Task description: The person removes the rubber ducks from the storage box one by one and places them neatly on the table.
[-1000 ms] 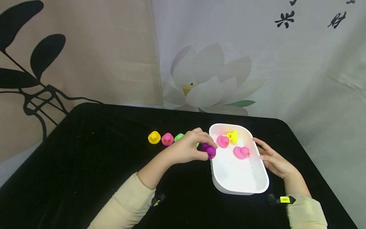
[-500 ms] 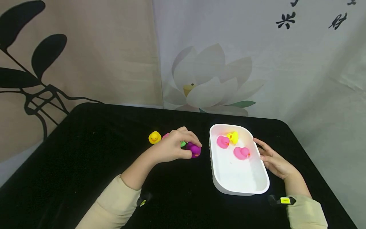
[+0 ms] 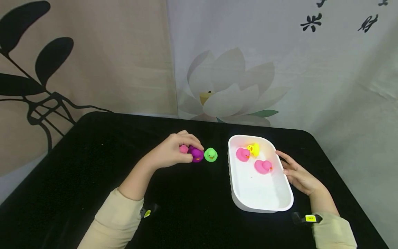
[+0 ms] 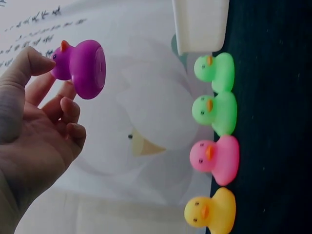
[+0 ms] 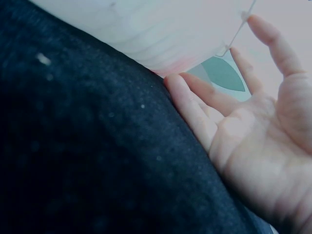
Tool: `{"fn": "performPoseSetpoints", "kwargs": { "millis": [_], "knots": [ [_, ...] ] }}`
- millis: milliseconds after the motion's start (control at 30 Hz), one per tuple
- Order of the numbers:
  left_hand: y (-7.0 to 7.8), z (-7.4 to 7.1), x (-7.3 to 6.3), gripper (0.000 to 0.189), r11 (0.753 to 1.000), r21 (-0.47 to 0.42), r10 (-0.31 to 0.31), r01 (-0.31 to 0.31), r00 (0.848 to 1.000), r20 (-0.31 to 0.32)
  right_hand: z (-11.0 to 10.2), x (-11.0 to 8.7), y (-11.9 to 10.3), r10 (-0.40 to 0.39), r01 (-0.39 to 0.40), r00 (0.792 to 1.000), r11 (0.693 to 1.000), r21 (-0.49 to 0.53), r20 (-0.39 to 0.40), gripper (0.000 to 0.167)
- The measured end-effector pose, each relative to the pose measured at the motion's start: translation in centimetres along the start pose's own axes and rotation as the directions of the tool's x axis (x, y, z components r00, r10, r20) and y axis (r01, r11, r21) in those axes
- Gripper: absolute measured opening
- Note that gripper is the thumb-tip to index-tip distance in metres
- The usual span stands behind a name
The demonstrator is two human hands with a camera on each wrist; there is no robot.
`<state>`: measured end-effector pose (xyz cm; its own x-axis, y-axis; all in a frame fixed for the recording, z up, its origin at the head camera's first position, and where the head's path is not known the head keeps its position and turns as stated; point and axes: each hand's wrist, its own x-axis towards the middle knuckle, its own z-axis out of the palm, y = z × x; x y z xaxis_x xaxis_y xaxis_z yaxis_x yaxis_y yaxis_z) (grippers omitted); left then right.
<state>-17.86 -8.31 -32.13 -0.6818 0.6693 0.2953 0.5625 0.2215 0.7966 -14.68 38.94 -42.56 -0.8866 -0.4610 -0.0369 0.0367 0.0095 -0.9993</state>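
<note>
My left hand (image 3: 172, 150) pinches a purple rubber duck (image 4: 80, 68) between thumb and fingers, raised over the row of ducks. In the left wrist view that row stands on the black cloth: two green ducks (image 4: 214, 112), a pink duck (image 4: 215, 160) and a yellow duck (image 4: 210, 212). From the head, the hand hides the yellow one and part of the pink; one green duck (image 3: 210, 155) shows to its right. My right hand (image 3: 300, 176) touches the right side of a white plastic tub (image 3: 261, 197) with loosely extended fingers. Inside lie two pink ducks (image 3: 263, 167) and a yellow duck (image 3: 254, 149).
Black cloth (image 3: 77, 180) covers the table, whose far edge meets a printed fabric backdrop (image 3: 124, 62). The tub stands right of the duck row, its long side running toward the person.
My left hand has carried the purple duck leftward from the tub's left rim to above the row, uncovering a green duck and covering the yellow one. The right hand and tub stay put.
</note>
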Motion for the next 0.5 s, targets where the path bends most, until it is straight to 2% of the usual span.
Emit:
{"fn": "performPoseSetpoints", "kwargs": {
  "millis": [267,500],
  "knots": [
    [-0.8,-2.0,-0.7,0.026,1.0,-0.019,-0.017,0.017,1.0,-0.01,0.0,0.0,0.0,-0.024,0.024,0.999,1.0,0.001,0.026,0.063],
    [-1.4,-3.6,-1.3,0.028,0.999,-0.03,-0.038,0.038,0.999,-0.005,-0.1,0.0,0.1,-0.015,0.015,1.0,1.0,-0.006,0.009,0.064]
  ]
}}
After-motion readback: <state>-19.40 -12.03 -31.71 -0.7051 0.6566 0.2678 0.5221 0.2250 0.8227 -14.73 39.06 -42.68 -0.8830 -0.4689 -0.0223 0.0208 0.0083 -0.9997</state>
